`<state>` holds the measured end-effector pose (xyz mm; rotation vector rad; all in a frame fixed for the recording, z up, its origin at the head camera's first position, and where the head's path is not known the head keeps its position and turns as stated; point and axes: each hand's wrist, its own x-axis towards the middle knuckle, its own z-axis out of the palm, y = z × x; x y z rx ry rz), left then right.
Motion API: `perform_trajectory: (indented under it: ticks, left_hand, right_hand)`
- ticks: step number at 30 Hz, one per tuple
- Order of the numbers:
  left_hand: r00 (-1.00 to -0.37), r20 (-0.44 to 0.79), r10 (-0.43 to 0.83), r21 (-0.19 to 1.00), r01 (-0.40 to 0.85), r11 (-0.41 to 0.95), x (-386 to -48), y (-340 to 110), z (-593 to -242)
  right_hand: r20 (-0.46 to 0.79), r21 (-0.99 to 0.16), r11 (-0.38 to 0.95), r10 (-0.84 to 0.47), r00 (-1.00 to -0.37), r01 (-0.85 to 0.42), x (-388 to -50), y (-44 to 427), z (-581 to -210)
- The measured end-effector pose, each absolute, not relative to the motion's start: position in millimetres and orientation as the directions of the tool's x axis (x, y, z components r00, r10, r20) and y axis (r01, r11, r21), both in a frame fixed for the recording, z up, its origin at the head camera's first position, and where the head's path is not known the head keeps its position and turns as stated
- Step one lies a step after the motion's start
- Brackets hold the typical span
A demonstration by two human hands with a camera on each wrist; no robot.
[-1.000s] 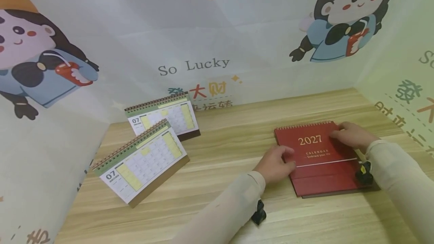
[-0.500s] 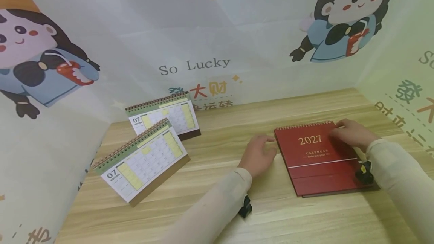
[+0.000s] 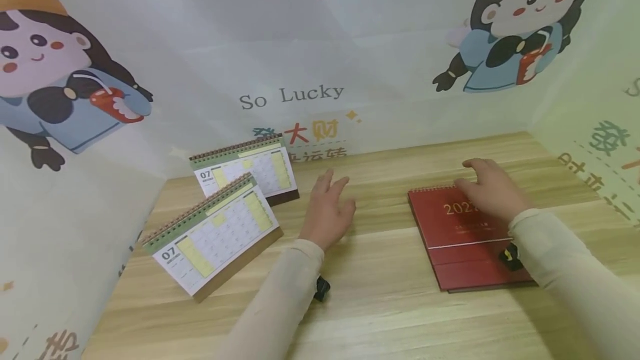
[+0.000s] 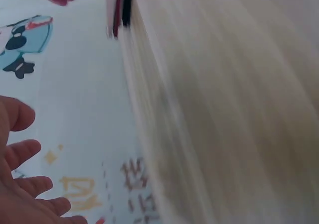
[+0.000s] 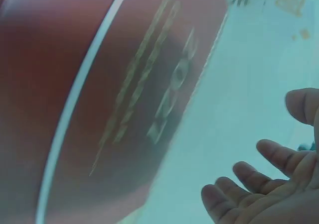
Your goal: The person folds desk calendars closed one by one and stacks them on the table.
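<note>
A red spiral-bound desk calendar [image 3: 475, 263] marked 2027 lies on the right part of the table. Over its top edge hovers my right hand [image 3: 495, 190], fingers loosely bent and holding nothing; the right wrist view shows those fingers apart from the red cover [image 5: 75, 149]. My left hand [image 3: 327, 213] is in the air between the red calendar and two standing desk calendars, its fingers spread. At the left, the front standing calendar [image 3: 220, 243] shows a page marked 07 and partly covers the rear standing calendar [image 3: 270, 174], also marked 07.
The wood-grain table [image 3: 370, 315] meets a printed white backdrop [image 3: 390, 71] at the back and both sides. Both standing calendars are close to the back left corner. Small black devices sit at both wrists.
My left hand has let go of the red calendar's left side and moved left. The right hand has lifted off its upper right corner and shifted left. The view has turned slightly.
</note>
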<state>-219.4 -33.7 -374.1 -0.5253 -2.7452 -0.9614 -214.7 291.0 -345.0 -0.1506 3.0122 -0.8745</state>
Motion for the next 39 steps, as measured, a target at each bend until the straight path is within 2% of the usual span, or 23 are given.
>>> perform_trajectory:
  ticks: [4,6,12,20,26,39]
  left_hand:
    - [-0.904,0.304,0.301,0.331,0.397,0.856,-217,-46,-373]
    - [-0.913,0.275,0.302,0.257,0.372,0.892,-215,-50,-373]
    - [-0.933,0.229,0.278,0.219,0.328,0.919,-208,-61,-377]
    - [-0.89,0.34,0.305,0.146,0.37,0.917,-197,-81,-373]
    - [-0.856,0.42,0.299,0.151,0.391,0.908,-186,-98,-363]
    - [-0.753,0.626,0.201,0.318,0.482,0.817,-155,-146,-335]
  right_hand:
    - [0.071,-0.544,0.827,-0.12,-0.99,-0.139,-211,269,-342]
    - [0.085,-0.54,0.825,-0.146,-0.986,-0.169,-210,258,-342]
    - [0.142,-0.515,0.815,-0.224,-0.964,-0.266,-205,226,-346]
    - [0.196,-0.493,0.805,-0.266,-0.944,-0.33,-207,195,-359]
    - [0.244,-0.52,0.762,-0.301,-0.922,-0.386,-208,172,-361]
    - [0.258,-0.555,0.698,-0.372,-0.891,-0.452,-207,121,-351]
